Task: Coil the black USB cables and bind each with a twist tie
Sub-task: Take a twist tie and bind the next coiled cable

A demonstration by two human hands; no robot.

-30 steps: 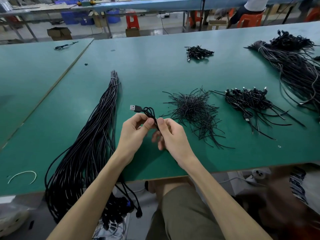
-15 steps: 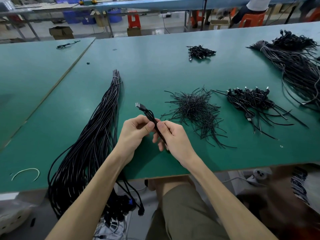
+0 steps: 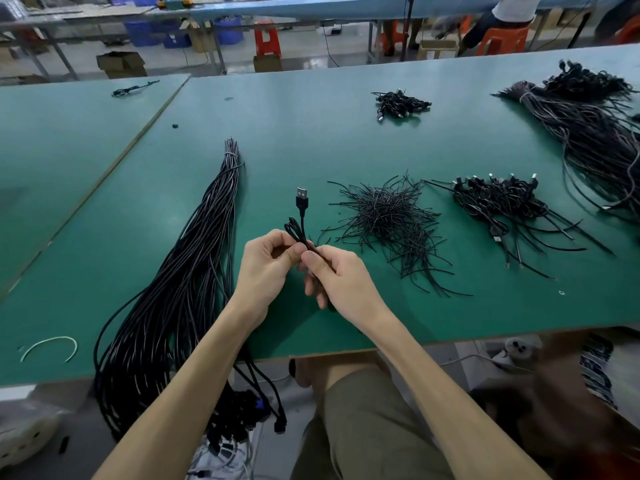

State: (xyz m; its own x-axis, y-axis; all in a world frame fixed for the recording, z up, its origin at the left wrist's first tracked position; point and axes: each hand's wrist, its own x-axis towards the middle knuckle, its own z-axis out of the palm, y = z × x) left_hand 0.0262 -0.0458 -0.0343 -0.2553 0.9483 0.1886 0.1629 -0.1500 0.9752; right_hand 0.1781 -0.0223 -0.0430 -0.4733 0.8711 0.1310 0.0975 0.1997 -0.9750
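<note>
Both hands hold one coiled black USB cable (image 3: 300,226) above the green table (image 3: 311,140). My left hand (image 3: 266,268) pinches the coil from the left, and my right hand (image 3: 337,278) pinches it from the right, thumbs almost touching. The cable's USB plug (image 3: 302,195) sticks up and away from me. A loose pile of black twist ties (image 3: 388,216) lies just right of my hands. A long bundle of uncoiled black cables (image 3: 180,282) lies to the left and hangs over the front edge. Whether a tie is on the held coil is hidden by my fingers.
Coiled cables lie in a heap (image 3: 498,199) at the right and a smaller heap (image 3: 398,103) at the back. Another large cable bundle (image 3: 588,133) fills the far right. A white wire loop (image 3: 48,346) lies front left. Another person sits at a far bench (image 3: 502,15).
The held coil has turned: its USB plug swung from pointing left to pointing up and away. Both hands kept their grip and stayed in about the same place.
</note>
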